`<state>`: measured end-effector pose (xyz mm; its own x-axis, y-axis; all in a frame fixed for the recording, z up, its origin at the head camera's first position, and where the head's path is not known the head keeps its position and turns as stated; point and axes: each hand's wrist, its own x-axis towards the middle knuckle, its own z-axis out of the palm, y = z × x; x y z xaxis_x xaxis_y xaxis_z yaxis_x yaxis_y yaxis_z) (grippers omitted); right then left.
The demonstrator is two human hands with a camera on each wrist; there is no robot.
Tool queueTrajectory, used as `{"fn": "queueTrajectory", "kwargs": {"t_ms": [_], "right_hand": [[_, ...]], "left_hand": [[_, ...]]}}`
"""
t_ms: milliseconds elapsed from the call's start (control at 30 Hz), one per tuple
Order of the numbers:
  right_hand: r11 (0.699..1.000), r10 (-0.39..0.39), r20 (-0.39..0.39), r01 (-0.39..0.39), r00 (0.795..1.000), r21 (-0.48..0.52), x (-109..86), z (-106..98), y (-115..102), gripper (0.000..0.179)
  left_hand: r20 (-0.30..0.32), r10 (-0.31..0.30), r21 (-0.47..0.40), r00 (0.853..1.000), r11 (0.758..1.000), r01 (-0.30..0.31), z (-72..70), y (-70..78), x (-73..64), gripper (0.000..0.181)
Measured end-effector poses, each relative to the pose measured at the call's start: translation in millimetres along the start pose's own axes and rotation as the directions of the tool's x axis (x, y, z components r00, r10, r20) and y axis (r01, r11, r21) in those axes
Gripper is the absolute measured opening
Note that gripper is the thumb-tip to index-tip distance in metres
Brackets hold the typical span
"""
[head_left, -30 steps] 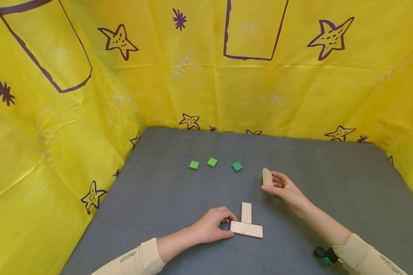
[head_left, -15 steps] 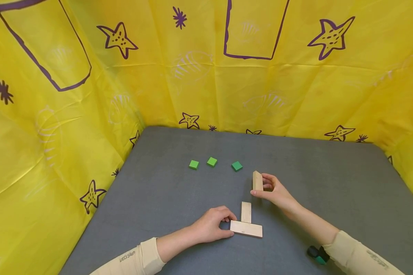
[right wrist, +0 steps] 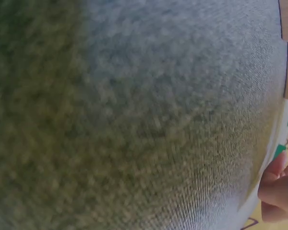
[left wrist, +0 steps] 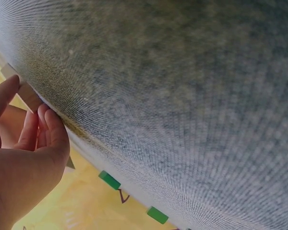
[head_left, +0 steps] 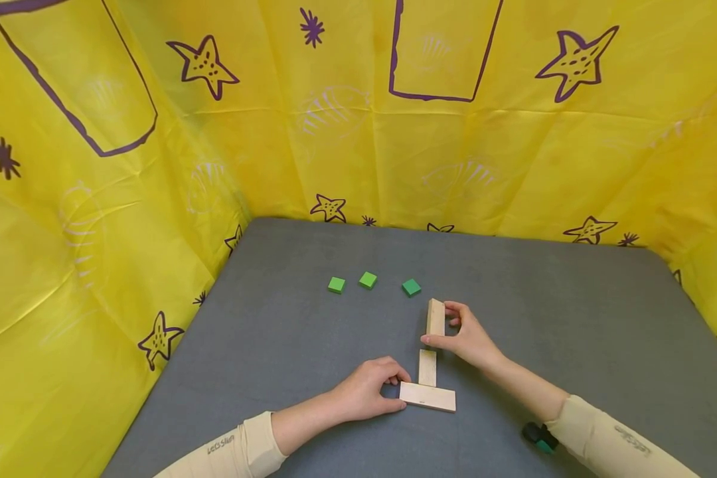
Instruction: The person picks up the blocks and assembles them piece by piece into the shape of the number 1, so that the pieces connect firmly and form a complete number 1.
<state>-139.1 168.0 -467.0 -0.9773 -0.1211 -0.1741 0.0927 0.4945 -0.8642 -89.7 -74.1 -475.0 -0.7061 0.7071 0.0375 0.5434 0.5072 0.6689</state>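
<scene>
Pale wooden blocks lie on the grey table in the head view. My left hand [head_left: 367, 392] pinches the left end of a crosswise wooden block [head_left: 428, 397] between thumb and fingers; the left wrist view shows this block [left wrist: 29, 97] at the fingertips. A second wooden block [head_left: 427, 367] extends away from its far side, forming an upside-down T. Just beyond that one, my right hand [head_left: 469, 338] grips a third wooden block [head_left: 435, 318] by its near end and right side. In the right wrist view only part of the right hand [right wrist: 281, 189] shows, at the edge.
Farther back on the grey table [head_left: 287, 318] are two light green square tiles [head_left: 336, 285] and a darker green tile [head_left: 411, 287]. A yellow patterned curtain [head_left: 334, 133] encloses the back and sides. By the right sleeve is a black and green device [head_left: 539, 438].
My right hand has carried its wooden block left and slightly nearer, to just beyond the far end of the T. The left hand and the other blocks have stayed in place.
</scene>
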Motion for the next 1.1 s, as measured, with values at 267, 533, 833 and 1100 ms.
{"fn": "queueTrajectory", "kwargs": {"t_ms": [267,533,833,1100], "right_hand": [[0.982,-0.1,-0.058,0.089,0.993,-0.167,4.0,9,4,0.097],[0.948,-0.157,-0.085,0.126,0.984,-0.293,6.5,15,6,0.099],[0.932,-0.177,-0.076,0.142,0.981,-0.334,6.5,18,7,0.098],[0.923,-0.2,-0.073,0.163,0.977,-0.347,7.6,18,10,0.097]], "left_hand": [[-0.008,0.01,-0.005,1.0,1.0,-0.01,-0.8,1.4,-0.1,0.026],[-0.009,0.014,-0.003,1.0,1.0,-0.014,-0.9,0.5,-0.4,0.027],[-0.005,0.009,0.001,1.0,1.0,-0.009,-0.2,0.4,0.1,0.027],[-0.001,-0.002,-0.001,1.0,1.0,0.002,-1.1,2.1,0.4,0.027]]}}
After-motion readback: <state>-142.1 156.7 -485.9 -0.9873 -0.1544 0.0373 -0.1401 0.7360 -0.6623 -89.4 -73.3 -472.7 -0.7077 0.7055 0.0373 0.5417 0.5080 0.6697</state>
